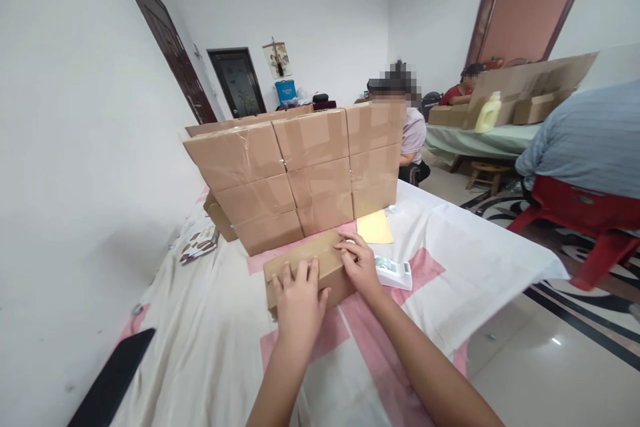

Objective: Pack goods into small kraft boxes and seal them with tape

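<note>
A closed brown cardboard box [325, 255] lies lengthwise on the cloth-covered table in front of me. My left hand [299, 293] rests on its near left part, fingers spread over the top edge and thumb against the side. At the box's right end, my right hand [357, 260] has its fingers bent and drawn together on the top; whatever they may pinch is too small to make out. Just right of that hand lies a flat white object [394, 272] with a printed face. Behind it is a yellow sheet [375, 227].
A wall of stacked cardboard boxes [295, 177] stands behind the box. Printed leaflets [200, 243] lie to the left, and a dark flat object [115, 380] is at the lower left. One person [413, 137] sits beyond the stack; others sit at a table on the right.
</note>
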The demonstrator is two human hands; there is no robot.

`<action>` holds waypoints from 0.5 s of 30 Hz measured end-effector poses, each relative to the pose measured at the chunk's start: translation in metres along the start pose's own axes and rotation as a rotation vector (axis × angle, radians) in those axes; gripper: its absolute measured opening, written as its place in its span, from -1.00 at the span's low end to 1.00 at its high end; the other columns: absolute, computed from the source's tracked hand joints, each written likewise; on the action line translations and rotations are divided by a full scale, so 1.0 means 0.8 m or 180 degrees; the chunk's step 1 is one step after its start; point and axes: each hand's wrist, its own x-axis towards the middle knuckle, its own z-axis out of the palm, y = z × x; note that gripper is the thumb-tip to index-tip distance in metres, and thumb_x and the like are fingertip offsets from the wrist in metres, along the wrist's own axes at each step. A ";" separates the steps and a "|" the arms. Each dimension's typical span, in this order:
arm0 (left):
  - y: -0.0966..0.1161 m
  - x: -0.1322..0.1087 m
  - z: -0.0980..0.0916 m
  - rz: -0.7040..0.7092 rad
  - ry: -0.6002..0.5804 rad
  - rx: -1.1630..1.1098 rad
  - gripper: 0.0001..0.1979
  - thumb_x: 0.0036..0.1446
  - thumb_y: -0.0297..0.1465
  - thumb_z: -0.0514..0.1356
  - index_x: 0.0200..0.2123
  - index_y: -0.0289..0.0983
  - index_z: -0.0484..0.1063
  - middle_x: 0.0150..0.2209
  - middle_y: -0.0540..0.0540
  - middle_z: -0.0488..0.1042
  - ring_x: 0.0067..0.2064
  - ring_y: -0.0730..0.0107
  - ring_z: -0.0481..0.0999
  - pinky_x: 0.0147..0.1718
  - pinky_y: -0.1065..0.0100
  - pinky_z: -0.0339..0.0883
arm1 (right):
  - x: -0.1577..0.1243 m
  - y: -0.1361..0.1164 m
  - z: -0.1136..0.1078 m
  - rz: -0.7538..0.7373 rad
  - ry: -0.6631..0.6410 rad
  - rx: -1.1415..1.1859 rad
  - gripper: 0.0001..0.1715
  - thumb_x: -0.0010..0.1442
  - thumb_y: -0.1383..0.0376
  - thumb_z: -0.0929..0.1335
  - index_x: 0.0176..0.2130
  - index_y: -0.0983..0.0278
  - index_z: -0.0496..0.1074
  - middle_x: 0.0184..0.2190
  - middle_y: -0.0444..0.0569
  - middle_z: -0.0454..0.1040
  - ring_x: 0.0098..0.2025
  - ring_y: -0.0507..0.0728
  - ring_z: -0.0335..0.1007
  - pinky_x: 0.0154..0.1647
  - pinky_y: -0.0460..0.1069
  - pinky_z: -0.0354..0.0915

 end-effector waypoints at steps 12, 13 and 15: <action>0.007 -0.011 0.008 -0.0165 0.0013 0.0164 -0.46 0.28 -0.25 0.14 0.29 -0.25 0.28 0.09 -0.32 0.41 0.28 -0.24 0.26 0.18 -0.27 0.16 | 0.046 0.064 -0.203 0.2108 -0.1976 -0.1202 -0.75 0.11 0.30 0.35 -0.29 0.30 0.64 -0.11 0.06 0.57 -0.11 0.18 0.47 -0.09 -0.03 0.36; 0.008 -0.012 0.008 -0.0164 0.0049 0.0190 -0.46 0.29 -0.25 0.13 0.30 -0.26 0.27 0.10 -0.33 0.41 0.29 -0.24 0.25 0.19 -0.28 0.15 | 0.047 0.069 -0.201 0.2206 -0.2179 -0.1164 -0.77 0.09 0.30 0.36 -0.33 0.31 0.64 -0.17 0.04 0.59 -0.17 0.16 0.49 -0.17 -0.05 0.37; 0.009 -0.014 0.010 -0.0157 0.0109 0.0247 -0.46 0.32 -0.24 0.09 0.31 -0.27 0.26 0.10 -0.35 0.41 0.30 -0.25 0.24 0.19 -0.29 0.14 | 0.052 0.074 -0.194 0.2360 -0.2461 -0.1153 -0.80 0.05 0.31 0.37 -0.41 0.32 0.62 -0.32 0.01 0.60 -0.29 0.13 0.47 -0.30 -0.07 0.34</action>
